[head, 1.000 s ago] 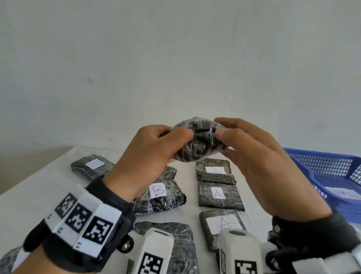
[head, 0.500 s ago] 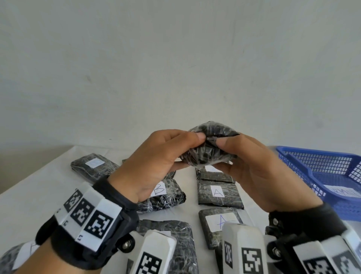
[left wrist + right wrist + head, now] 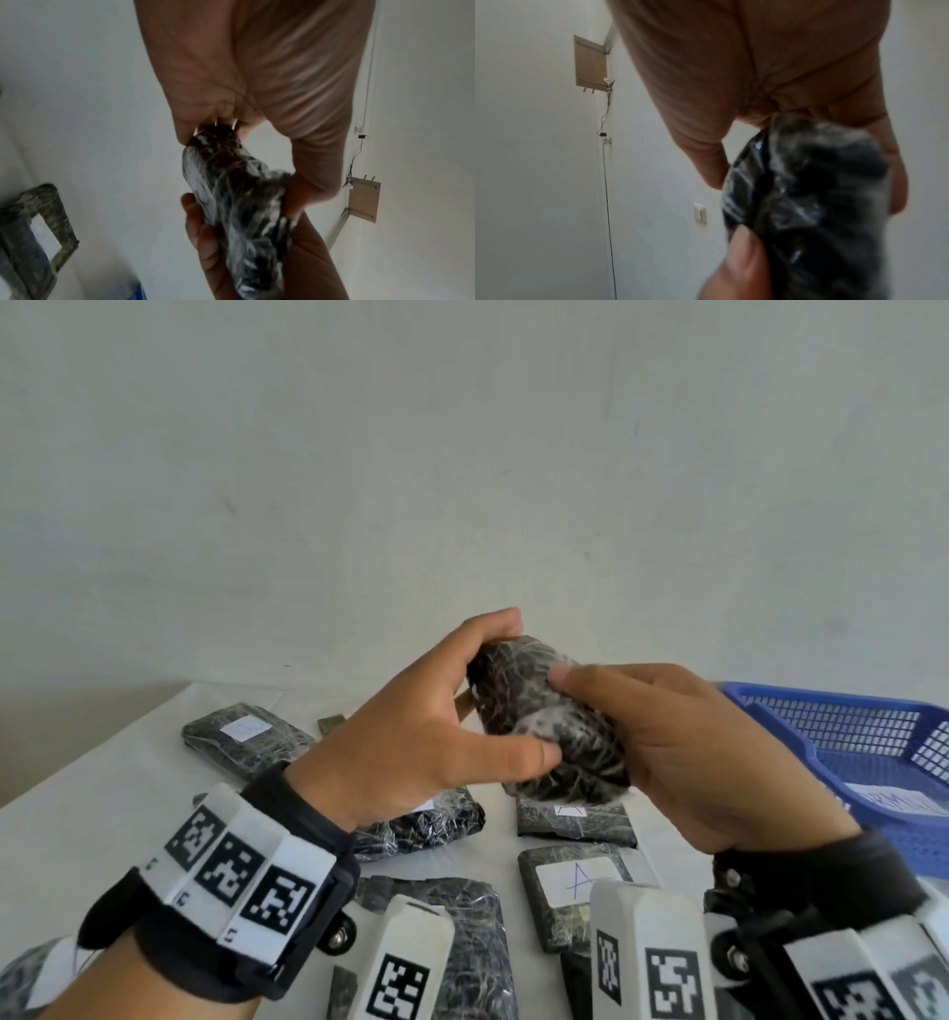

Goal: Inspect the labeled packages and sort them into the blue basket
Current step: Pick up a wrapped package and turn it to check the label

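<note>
Left hand (image 3: pixel 426 737): fingers curled over the top edge of the held package (image 3: pixel 544 721), thumb braced under its near face; the grip suits turning the package rather than carrying it.
Right hand (image 3: pixel 683 752): fingers wrapped round the package's right side, index finger laid across the upper face; supports the weight from 3 o'clock.
Held package: lifted clear of the counter (image 3: pixel 102 793), tilted between both hands; the left wrist view shows a white label on one face turned away from the head camera, so the step is judged as label inspection.
Blue basket (image 3: pixel 801 737): at 3 o'clock, near the right hand; holds a white sheet; judged placed for a short drop.
Remaining packages: laid flat, labels up, at 6 and 9 o'clock, among them the "A" package (image 3: pixel 575 886); awaiting sorting.
</note>
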The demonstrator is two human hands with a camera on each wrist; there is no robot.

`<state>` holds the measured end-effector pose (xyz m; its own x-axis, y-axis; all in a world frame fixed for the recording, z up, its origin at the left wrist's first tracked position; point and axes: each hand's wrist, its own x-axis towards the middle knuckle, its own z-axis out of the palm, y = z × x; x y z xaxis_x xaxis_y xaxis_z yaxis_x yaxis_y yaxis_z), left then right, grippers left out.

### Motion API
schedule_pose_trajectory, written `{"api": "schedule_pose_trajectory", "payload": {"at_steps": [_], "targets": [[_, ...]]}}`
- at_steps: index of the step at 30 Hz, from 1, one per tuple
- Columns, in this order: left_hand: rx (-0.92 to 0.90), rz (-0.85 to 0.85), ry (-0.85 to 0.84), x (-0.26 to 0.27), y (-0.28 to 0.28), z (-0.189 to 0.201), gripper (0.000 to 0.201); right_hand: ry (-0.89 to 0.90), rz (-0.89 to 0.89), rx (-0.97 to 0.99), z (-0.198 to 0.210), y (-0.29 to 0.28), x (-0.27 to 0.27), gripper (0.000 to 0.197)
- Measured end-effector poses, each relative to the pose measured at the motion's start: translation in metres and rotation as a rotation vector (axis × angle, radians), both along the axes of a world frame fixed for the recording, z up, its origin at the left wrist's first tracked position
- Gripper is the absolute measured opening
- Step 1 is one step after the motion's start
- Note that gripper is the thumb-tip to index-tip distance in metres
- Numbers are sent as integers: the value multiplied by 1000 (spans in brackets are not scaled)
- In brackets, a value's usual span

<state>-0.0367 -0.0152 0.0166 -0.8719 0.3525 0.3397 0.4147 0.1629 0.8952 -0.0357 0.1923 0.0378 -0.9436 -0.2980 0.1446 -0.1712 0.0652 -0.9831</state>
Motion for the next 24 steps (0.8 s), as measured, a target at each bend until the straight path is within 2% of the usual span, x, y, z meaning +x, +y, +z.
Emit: {"api": "schedule_pose_trajectory", "payload": {"at_steps": [2,4,5,7,9,11,13,15,17,19,21,24], "targets": [[20,-3,-37,1,1,2,115,34,-59,-68,-3,1,-3,31],[124,60,-88,-1,3,4,107,120,-113,-82,-5,0,-5,27],[157,85,-120,-1,2,5,97,158,-122,-82,-6,-1,-6,34],[165,69,-165,0,4,7,65,225,-118,-73,-9,-2,-8,52],[165,61,-136,1,7,8,45,256,-71,-35,-9,-2,-8,58],[198,94,-60,2,7,8,47,224,-7,10,-6,0,-5,51],[190,93,10,1,8,8,49,135,31,-27,-2,2,-1,37],[120,81,72,1,9,6,50,67,37,-75,0,0,2,34],[43,80,102,-1,9,4,52,71,6,-73,0,-3,2,35],[32,35,18,0,9,3,53,97,-30,-92,-1,-6,1,35],[111,-51,-133,2,9,3,53,125,-53,-92,-2,-9,1,30],[221,-10,-176,3,11,4,48,177,-82,-86,-2,-15,6,23]]}}
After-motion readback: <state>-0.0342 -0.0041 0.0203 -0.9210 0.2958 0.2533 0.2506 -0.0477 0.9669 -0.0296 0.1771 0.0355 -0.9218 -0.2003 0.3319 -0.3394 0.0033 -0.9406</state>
